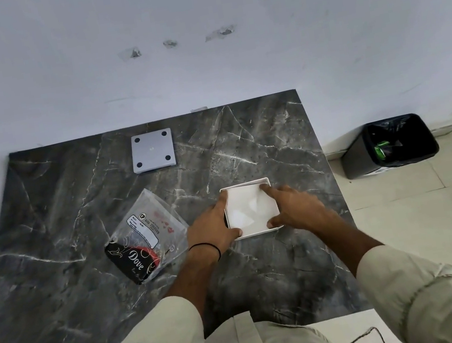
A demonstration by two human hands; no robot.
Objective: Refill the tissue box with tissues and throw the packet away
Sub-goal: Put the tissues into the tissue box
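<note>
On the dark tabletop (59,199) both hands, left hand (213,227) and right hand (293,205), were clamped on the tissue box (254,232), tissues (250,207) inside, so I'd press corners evenly; empty packet (145,235) beside it.

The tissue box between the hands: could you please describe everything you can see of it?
The tissue box is a white, square, open-topped container, seemingly hard plastic, standing on the dark marble-look table. White tissues fill it, lying flat with folded corners showing. The left hand grips its left wall and the right hand its right wall, fingers over the rim. A grey square plate with four dark pads, possibly its base, lies apart.
</note>
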